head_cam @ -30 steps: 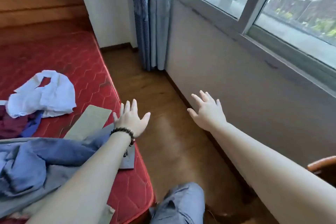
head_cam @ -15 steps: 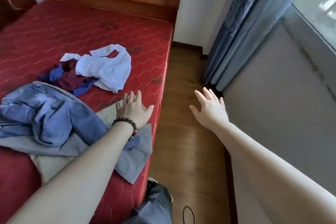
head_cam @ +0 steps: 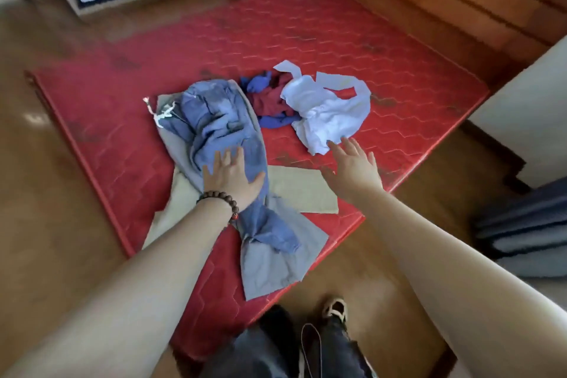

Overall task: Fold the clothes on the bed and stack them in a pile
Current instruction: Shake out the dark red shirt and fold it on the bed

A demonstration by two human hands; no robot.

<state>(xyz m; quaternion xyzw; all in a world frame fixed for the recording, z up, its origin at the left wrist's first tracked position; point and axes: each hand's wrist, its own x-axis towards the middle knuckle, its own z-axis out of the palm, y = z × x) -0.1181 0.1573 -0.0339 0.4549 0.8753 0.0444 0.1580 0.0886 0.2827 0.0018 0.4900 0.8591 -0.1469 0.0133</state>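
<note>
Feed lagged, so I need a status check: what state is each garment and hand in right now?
Crumpled blue cloth garment: unfolded, bunched.
White cloth top: unfolded, crumpled.
Dark red and blue cloth garment: unfolded, heaped.
Flat beige cloth piece: spread flat.
Left hand: open, over the blue garment.
Right hand: open, holding nothing.

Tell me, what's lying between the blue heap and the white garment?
In the head view, a crumpled dark red and blue garment lies between the blue heap and the white garment.

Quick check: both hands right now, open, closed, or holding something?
Left hand: open, fingers straight, over the blue garment.
Right hand: open, holding nothing, near the white garment.
</note>
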